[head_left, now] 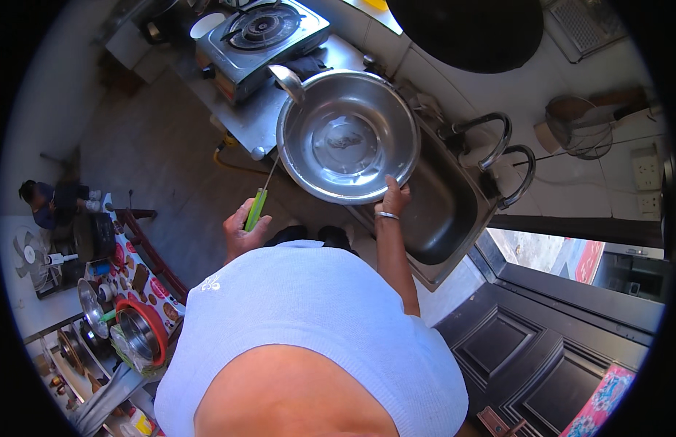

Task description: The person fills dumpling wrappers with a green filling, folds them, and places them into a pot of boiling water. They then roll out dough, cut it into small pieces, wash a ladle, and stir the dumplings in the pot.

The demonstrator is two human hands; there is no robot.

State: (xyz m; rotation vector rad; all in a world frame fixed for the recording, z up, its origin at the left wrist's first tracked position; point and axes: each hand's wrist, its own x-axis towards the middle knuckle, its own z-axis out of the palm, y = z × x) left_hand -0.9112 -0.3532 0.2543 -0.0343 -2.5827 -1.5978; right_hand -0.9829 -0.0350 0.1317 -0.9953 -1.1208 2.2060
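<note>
Pinching the near rim of the steel basin (320,175) in the right hand (395,198), presumably steadying it by the sink (443,218) — while clasping a green-handled utensil (256,210) in the left hand (243,227), perhaps pointing it behind the basin.

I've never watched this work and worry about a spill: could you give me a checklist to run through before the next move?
1. Left hand gripping green handle: ok.
2. Right hand on steel basin rim: ok.
3. Basin supported underneath: cannot tell.
4. Ladle bowl clear of basin: cannot tell; they overlap in view.
5. Burner off: cannot tell; no flame visible.
</note>
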